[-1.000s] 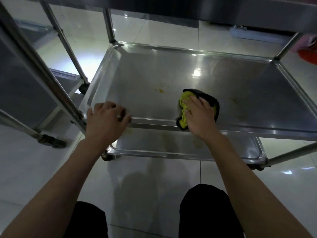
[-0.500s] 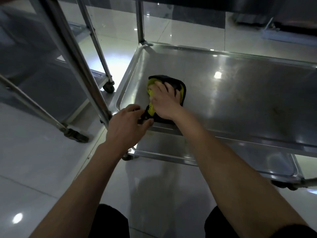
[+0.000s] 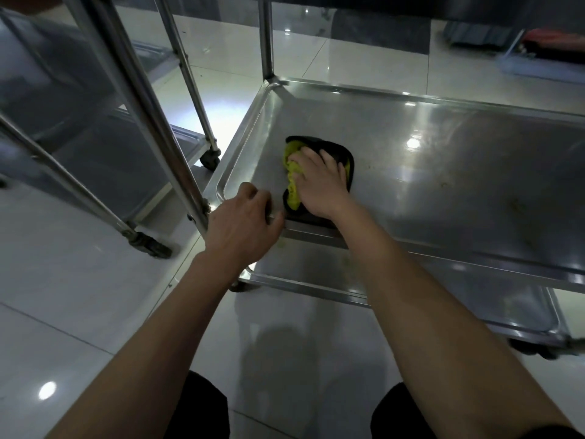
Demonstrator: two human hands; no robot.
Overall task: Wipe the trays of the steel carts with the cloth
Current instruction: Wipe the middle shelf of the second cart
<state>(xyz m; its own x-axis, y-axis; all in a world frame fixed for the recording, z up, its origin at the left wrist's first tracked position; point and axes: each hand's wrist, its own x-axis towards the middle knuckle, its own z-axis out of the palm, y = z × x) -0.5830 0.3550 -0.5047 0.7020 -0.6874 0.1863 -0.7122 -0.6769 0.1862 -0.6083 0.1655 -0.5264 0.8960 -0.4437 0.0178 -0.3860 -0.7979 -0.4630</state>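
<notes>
Since the earlier frames our right hand [image 3: 319, 182] has carried the cloth [image 3: 292, 179] from the middle of the front edge to the near left corner of the middle tray [image 3: 443, 172], and our left hand [image 3: 243, 223] has stayed at the front rim beside the steel post [image 3: 152, 122].

Now the cloth, yellow-green on a dark backing, lies flat on the tray under the right palm; the fingers [image 3: 311, 155] are spread and press down on it. The left hand grips the rim, its fingers curled over the edge, and almost touches the cloth. A lower tray [image 3: 395, 280] shows beneath, and a second cart [image 3: 95, 137] stands just beside on the left.

We judge that the step is wiping this corner. To do it well, we should keep the palm flat and push the cloth fully into the curved edge, where dirt collects. After this, long overlapping strokes to the right are needed, because some faint brownish spots [image 3: 519, 204] remain there. The left hand should hold firmly, as the cart has wheels and may roll.
</notes>
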